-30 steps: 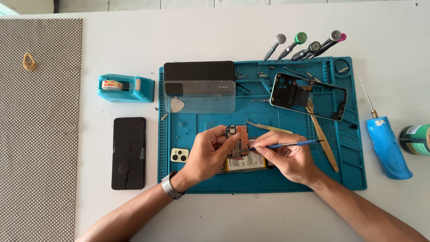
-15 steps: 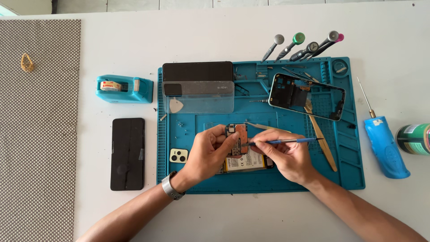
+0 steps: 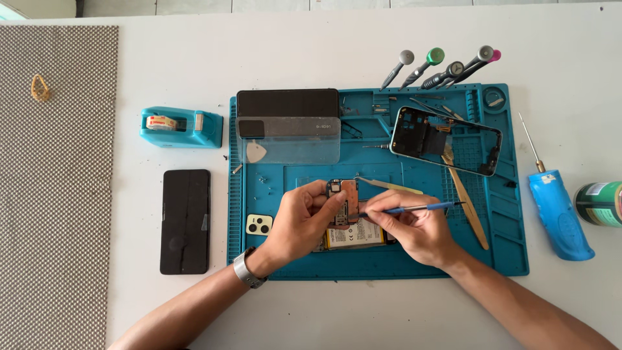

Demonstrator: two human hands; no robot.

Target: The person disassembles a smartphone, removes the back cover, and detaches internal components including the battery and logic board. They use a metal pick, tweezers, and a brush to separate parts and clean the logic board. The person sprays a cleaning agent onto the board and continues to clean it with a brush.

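- On the white bench [image 3: 324, 52] lies a blue mat [image 3: 505, 253], with a phone frame [image 3: 447, 139] at its far right.
- Near the mat's middle, the left hand [image 3: 301, 220] grips a small board [image 3: 345, 198] over a battery [image 3: 356, 236].
- The right hand [image 3: 414, 230] pinches a blue screwdriver [image 3: 414, 209], its tip touching the board.

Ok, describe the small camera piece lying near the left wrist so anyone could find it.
Start at the blue mat and go to its left edge. Just above the left hand's wrist lies a small pale camera piece. It alone has dark round lenses.
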